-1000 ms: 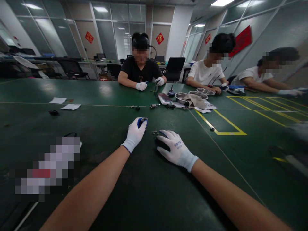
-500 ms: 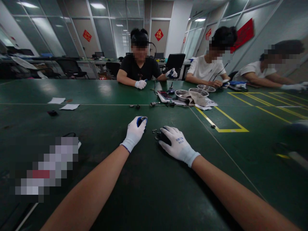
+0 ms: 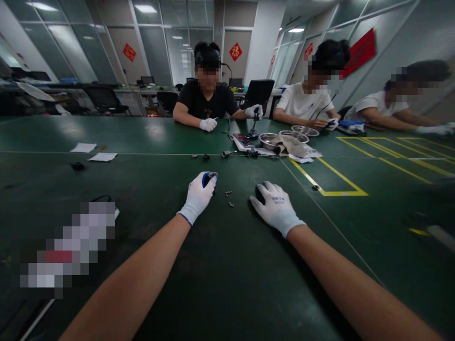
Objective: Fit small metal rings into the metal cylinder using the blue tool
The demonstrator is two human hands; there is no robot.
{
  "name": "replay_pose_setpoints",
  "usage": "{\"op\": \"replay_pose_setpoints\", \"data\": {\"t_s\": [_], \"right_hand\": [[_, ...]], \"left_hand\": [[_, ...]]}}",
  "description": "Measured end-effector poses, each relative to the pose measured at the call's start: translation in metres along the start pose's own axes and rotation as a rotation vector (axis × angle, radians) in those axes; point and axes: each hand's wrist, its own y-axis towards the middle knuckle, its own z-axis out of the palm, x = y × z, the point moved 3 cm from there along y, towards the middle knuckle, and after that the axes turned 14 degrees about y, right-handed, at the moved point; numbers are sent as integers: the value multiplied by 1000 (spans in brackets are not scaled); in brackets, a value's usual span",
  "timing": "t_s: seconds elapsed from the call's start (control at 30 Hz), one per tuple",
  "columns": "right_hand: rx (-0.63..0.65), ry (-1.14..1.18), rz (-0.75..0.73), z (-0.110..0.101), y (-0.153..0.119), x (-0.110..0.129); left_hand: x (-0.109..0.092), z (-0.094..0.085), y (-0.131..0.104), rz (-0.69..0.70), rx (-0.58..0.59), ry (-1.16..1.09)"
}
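Gloves (image 3: 194,208) are covering both hands. The left hand (image 3: 200,194) is curling firmly round a small round part (image 3: 212,174), whose metal-looking rim is showing at the top, between thumb and fingers; most of its body is hiding inside the grip. The right hand (image 3: 274,204) is resting palm down on the green table (image 3: 213,274), loosely spread, its thumb standing clear of the fingers; nothing is showing in that gap, but the underside is facing away, so whether something tiny is sitting there cannot be told. Compared with half a second ago, the right hand is lying farther to the right, no longer bordering the tiny metal parts (image 3: 231,204). These are now lying between the hands in two little groups, apart from both, and fewer seem to be showing. The left hand is keeping the same hold in the same place. This is apparently leaving the left as the steady holding hand and the right as the free one, with the tiny parts out of its touch for now. Beyond the hands, steel bowls (image 3: 268,141) are standing beneath a grey cloth (image 3: 290,146), and a co-worker's gloved hand (image 3: 253,112) is meeting the top of an upright tool (image 3: 253,132).
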Motion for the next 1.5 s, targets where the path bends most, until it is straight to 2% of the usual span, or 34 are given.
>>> {"op": "replay_pose_setpoints", "data": {"t_s": [0.13,0.2,0.27,0.33,0.4,0.5,0.6,0.73,0.87,1.0,1.1,1.17,1.23,1.37,1.43,1.5], "right_hand": [[-70,-102,234,-16,10,-42],[-119,-88,217,-20,10,-42],[-86,-10,29,-14,8,-24],[47,98,-237,-3,4,5],[165,162,-402,8,-1,32],[214,164,-432,16,-3,55],[189,125,-361,14,-1,56],[100,-39,-179,2,6,27],[86,-223,116,-19,17,-30],[78,-270,370,-37,20,-83],[-124,-209,425,-47,17,-98],[-301,-121,335,-49,12,-87],[-397,25,172,-43,4,-60],[-363,422,-173,-15,-12,19],[-364,604,-242,-3,-16,52],[-400,743,-238,3,-16,71]], "left_hand": [[-3,0,-1,8,2,0],[-4,0,-1,6,13,-4],[-4,0,0,6,21,-3],[-3,1,0,5,20,3],[-1,1,1,5,10,9],[0,1,1,6,-10,17],[2,1,2,11,-15,23],[4,0,3,13,-13,40],[4,-1,4,5,2,50],[5,-1,4,-3,11,52],[4,-3,3,3,12,35],[0,-4,1,14,-4,11],[-7,-4,-2,25,-19,-22],[-36,4,-18,124,47,-90],[-51,11,-29,221,109,-99],[-59,16,-36,298,114,-81]]}}
